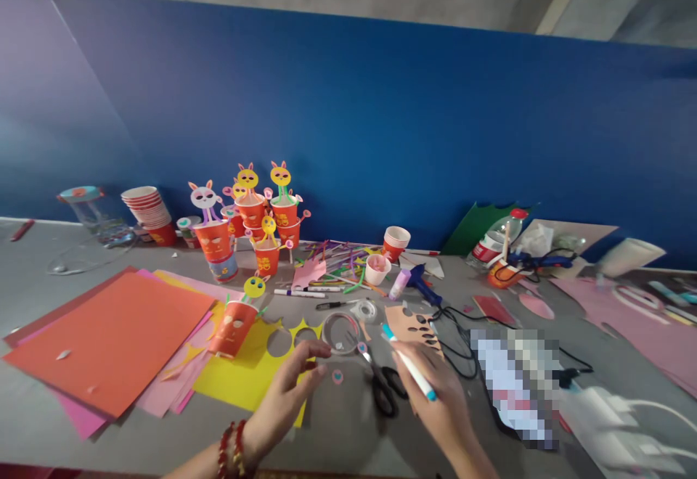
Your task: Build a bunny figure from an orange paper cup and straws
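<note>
My right hand (435, 392) grips a white marker (414, 370) with blue ends, held at a slant above the table. My left hand (288, 388) is open over the edge of a yellow sheet (234, 374) with round holes cut in it; thumb and index finger are apart. Just right of its fingertips lies a small pink paper disc (337, 377) with a blue heart. Between my hands are black-handled scissors (384, 385), their blades reaching toward a roll of tape (329, 337). A similar small disc (362, 348) lies at the scissors.
Decorated red paper cups (212, 239) with animal faces stand at the back left. Orange sheets (125, 341) cover the left side. A blue glue gun (425, 285), a glue stick (400, 284), black cable and a phone (512, 392) lie right, near white plugs (604, 406).
</note>
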`<action>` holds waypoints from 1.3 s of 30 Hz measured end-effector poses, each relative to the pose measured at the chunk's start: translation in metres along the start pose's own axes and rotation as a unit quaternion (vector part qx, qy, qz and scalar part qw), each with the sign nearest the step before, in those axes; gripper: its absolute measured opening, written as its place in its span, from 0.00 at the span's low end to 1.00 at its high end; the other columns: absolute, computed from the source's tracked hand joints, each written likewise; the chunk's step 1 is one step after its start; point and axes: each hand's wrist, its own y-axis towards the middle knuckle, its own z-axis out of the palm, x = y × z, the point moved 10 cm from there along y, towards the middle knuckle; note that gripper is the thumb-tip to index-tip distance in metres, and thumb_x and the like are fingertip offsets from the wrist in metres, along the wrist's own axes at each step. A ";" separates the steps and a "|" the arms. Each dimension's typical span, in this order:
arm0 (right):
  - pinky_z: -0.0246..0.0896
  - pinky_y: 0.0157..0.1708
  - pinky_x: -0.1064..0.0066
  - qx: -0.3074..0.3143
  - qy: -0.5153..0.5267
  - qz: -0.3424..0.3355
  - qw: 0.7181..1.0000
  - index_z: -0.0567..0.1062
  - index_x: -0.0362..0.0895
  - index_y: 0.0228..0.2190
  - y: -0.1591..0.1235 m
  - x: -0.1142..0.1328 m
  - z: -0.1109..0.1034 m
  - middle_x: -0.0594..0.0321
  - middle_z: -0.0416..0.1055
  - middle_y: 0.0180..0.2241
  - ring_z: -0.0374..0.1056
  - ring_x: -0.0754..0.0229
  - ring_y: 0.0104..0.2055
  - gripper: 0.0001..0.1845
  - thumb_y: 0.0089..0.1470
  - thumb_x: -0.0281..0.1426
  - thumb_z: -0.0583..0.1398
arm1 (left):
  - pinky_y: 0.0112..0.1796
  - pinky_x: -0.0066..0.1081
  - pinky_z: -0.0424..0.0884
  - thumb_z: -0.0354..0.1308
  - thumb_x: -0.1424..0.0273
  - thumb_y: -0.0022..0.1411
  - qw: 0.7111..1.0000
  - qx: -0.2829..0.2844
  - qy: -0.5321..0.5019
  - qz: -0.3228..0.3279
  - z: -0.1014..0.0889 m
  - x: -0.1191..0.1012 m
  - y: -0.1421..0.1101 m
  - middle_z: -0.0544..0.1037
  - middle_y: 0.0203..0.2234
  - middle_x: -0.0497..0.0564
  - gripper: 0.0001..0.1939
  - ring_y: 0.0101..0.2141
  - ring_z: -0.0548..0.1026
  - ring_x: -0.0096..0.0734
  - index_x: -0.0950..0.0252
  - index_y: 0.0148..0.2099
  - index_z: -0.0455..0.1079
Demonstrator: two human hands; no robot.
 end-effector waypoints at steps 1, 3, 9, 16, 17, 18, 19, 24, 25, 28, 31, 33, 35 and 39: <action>0.73 0.40 0.61 0.031 -0.050 -0.006 0.998 0.79 0.49 0.44 0.001 -0.014 0.000 0.55 0.81 0.40 0.78 0.48 0.42 0.17 0.56 0.23 0.57 | 0.49 0.36 0.69 0.57 0.54 0.66 0.999 0.003 0.030 0.023 -0.006 -0.003 -0.001 0.77 0.42 0.55 0.17 0.46 0.74 0.41 0.63 0.42 0.73; 0.73 0.42 0.61 0.099 -0.124 -0.010 0.987 0.79 0.50 0.46 -0.001 -0.040 0.007 0.56 0.81 0.45 0.78 0.49 0.45 0.28 0.50 0.16 0.53 | 0.43 0.32 0.69 0.56 0.58 0.68 0.995 0.009 0.092 0.044 -0.013 -0.003 -0.004 0.76 0.34 0.52 0.15 0.39 0.74 0.37 0.64 0.35 0.71; 0.73 0.42 0.61 0.109 -0.182 -0.018 0.977 0.78 0.51 0.50 0.000 -0.050 0.016 0.56 0.80 0.46 0.77 0.49 0.46 0.26 0.55 0.19 0.54 | 0.36 0.29 0.68 0.54 0.67 0.68 0.978 0.017 0.207 0.010 -0.019 0.008 -0.012 0.75 0.28 0.49 0.11 0.32 0.74 0.33 0.64 0.32 0.68; 0.72 0.38 0.61 0.111 -0.077 0.014 0.991 0.78 0.49 0.39 0.018 -0.016 0.060 0.57 0.80 0.37 0.77 0.49 0.39 0.08 0.59 0.30 0.59 | 0.47 0.35 0.72 0.54 0.74 0.66 0.924 0.117 0.340 0.127 0.018 -0.020 0.003 0.80 0.42 0.54 0.10 0.44 0.76 0.39 0.62 0.47 0.74; 0.71 0.36 0.61 0.111 -0.078 0.019 0.991 0.78 0.48 0.38 0.019 -0.016 0.064 0.58 0.80 0.35 0.77 0.50 0.37 0.07 0.58 0.29 0.60 | 0.49 0.37 0.71 0.54 0.74 0.67 0.907 0.131 0.368 0.161 0.026 -0.026 0.006 0.79 0.45 0.55 0.12 0.47 0.75 0.41 0.61 0.50 0.73; 0.71 0.34 0.62 0.109 -0.079 0.023 0.991 0.78 0.48 0.37 0.020 -0.017 0.067 0.58 0.80 0.34 0.76 0.50 0.35 0.06 0.58 0.29 0.60 | 0.51 0.40 0.71 0.54 0.75 0.67 0.885 0.143 0.401 0.187 0.034 -0.030 0.010 0.78 0.49 0.56 0.16 0.49 0.74 0.43 0.60 0.55 0.71; 0.70 0.32 0.63 0.109 -0.080 0.026 0.991 0.77 0.48 0.36 0.020 -0.018 0.070 0.58 0.79 0.32 0.76 0.50 0.34 0.05 0.58 0.29 0.60 | 0.53 0.43 0.70 0.54 0.75 0.67 0.864 0.153 0.435 0.203 0.041 -0.031 0.014 0.77 0.51 0.56 0.18 0.51 0.72 0.44 0.60 0.58 0.69; 0.67 0.30 0.66 0.111 -0.084 0.036 0.990 0.74 0.48 0.30 0.016 -0.023 0.076 0.61 0.77 0.29 0.75 0.53 0.31 0.07 0.57 0.26 0.58 | 0.56 0.49 0.67 0.57 0.73 0.66 0.795 0.166 0.540 0.219 0.063 -0.018 0.041 0.72 0.57 0.57 0.23 0.58 0.66 0.50 0.58 0.62 0.65; 0.67 0.30 0.67 0.111 -0.086 0.039 0.989 0.74 0.48 0.30 0.015 -0.024 0.077 0.62 0.77 0.29 0.74 0.54 0.30 0.07 0.57 0.26 0.58 | 0.56 0.49 0.67 0.57 0.73 0.66 0.789 0.166 0.548 0.222 0.066 -0.014 0.045 0.72 0.57 0.57 0.22 0.58 0.66 0.50 0.58 0.62 0.65; 0.65 0.29 0.69 0.111 -0.094 0.049 0.988 0.72 0.48 0.29 0.013 -0.027 0.080 0.62 0.78 0.30 0.74 0.56 0.29 0.06 0.58 0.28 0.58 | 0.57 0.49 0.66 0.59 0.71 0.65 0.773 0.177 0.564 0.228 0.072 0.000 0.051 0.71 0.58 0.58 0.22 0.59 0.65 0.50 0.60 0.61 0.66; 0.64 0.28 0.70 0.111 -0.101 0.061 0.987 0.71 0.48 0.29 0.011 -0.031 0.082 0.62 0.78 0.29 0.74 0.56 0.28 0.06 0.58 0.28 0.58 | 0.58 0.50 0.65 0.59 0.69 0.65 0.762 0.184 0.578 0.230 0.073 0.007 0.052 0.70 0.59 0.57 0.24 0.60 0.64 0.50 0.60 0.63 0.64; 0.64 0.28 0.70 0.110 -0.105 0.065 0.986 0.70 0.48 0.28 0.010 -0.034 0.083 0.63 0.77 0.28 0.74 0.55 0.29 0.07 0.59 0.28 0.57 | 0.58 0.50 0.64 0.58 0.68 0.67 0.759 0.180 0.582 0.229 0.071 0.007 0.051 0.70 0.59 0.56 0.24 0.60 0.64 0.50 0.59 0.64 0.63; 0.64 0.29 0.69 0.108 -0.108 0.066 0.986 0.70 0.48 0.28 0.009 -0.035 0.084 0.63 0.77 0.28 0.74 0.55 0.29 0.07 0.59 0.28 0.58 | 0.58 0.49 0.65 0.57 0.69 0.67 0.759 0.178 0.583 0.227 0.070 0.007 0.050 0.70 0.60 0.55 0.25 0.59 0.64 0.50 0.58 0.64 0.63; 0.64 0.29 0.68 0.103 -0.110 0.057 0.987 0.69 0.48 0.29 0.007 -0.034 0.085 0.62 0.78 0.29 0.74 0.54 0.30 0.07 0.60 0.29 0.57 | 0.58 0.50 0.64 0.60 0.69 0.64 0.760 0.180 0.583 0.224 0.070 0.006 0.049 0.68 0.62 0.55 0.28 0.60 0.64 0.51 0.57 0.65 0.62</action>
